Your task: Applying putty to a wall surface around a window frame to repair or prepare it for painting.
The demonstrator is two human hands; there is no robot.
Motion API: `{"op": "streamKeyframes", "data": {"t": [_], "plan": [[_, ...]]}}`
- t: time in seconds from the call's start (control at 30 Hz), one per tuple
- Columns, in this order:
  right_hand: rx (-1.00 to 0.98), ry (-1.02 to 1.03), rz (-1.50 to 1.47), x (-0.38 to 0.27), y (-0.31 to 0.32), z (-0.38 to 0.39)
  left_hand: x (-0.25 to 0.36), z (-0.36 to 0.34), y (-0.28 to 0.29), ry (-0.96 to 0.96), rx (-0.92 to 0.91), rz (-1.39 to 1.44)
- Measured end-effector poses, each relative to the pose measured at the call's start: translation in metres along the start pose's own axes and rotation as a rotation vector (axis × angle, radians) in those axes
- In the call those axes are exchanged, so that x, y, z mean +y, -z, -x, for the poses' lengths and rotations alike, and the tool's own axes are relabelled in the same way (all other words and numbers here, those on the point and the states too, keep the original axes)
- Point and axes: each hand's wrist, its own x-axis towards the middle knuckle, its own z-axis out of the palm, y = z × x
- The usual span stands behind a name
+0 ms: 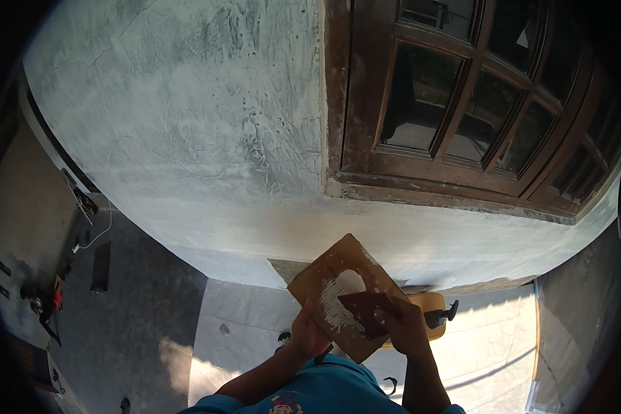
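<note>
My left hand (309, 330) grips the lower-left side of a tan square board (321, 276) held level in front of my body, with a smear of white paste (340, 293) on it. My right hand (403, 321) holds a dark maroon flat spreader (362, 310) against the paste and board. Just beyond the board is the lower part of the white, streaky plastered wall (200, 131). A yellow container (431, 303) with a black-handled object on it stands below, partly hidden behind my right hand.
A brown wooden window (438, 162) with glass panes fills the upper right. Below lie pale floor tiles (497, 345) and, at left, darker grey flooring (131, 297) with assorted dark tools, a dark rectangular object (101, 265) and a white cord (103, 231).
</note>
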Motion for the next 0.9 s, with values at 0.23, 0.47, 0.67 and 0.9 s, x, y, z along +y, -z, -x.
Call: {"op": "streamKeyframes", "data": {"t": [0.23,0.47,0.67,0.9], "plan": [[0.333,0.356,-0.612,-0.059,-0.056,-0.073,0.105,0.028,0.031,-0.056,-0.048,-0.037],[0.797,0.855,0.712,-0.143,-0.100,-0.121,0.177,0.049,0.042,-0.055,-0.056,-0.145],[0.972,0.967,1.005,-0.129,-0.121,-0.176,0.199,0.056,0.059,0.004,-0.041,-0.086],[0.844,0.874,1.005,-0.063,-0.155,-0.182,0.204,0.053,0.065,-0.048,-0.008,-0.123]]}}
